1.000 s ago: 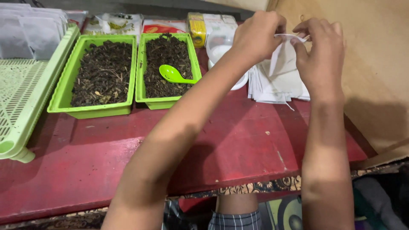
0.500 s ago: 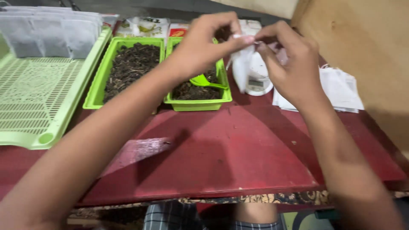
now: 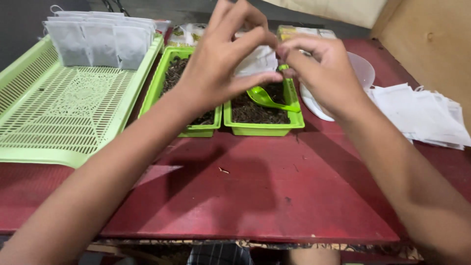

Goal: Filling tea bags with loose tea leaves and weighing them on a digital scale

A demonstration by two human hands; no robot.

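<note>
My left hand [image 3: 223, 61] and my right hand [image 3: 321, 71] meet above the right green tray [image 3: 265, 128], both pinching one small white pouch [image 3: 257, 61] between thumbs and fingers. That tray holds dark loose material and a green plastic spoon [image 3: 270, 99]. A second green tray [image 3: 162, 88] with the same dark material stands to its left, partly hidden by my left forearm.
A large pale green lattice tray [image 3: 64, 113] at the left carries a row of filled white pouches [image 3: 98, 41] along its far end. A stack of flat white pouches [image 3: 422, 115] lies at the right. A white bowl [image 3: 360, 73] sits behind my right hand. A wooden panel [image 3: 431, 39] stands at the far right on the red table [image 3: 255, 191].
Both hands carried one pouch from the stack at the right leftwards to above the right green tray. The view has swung left, bringing the lattice tray into sight.
</note>
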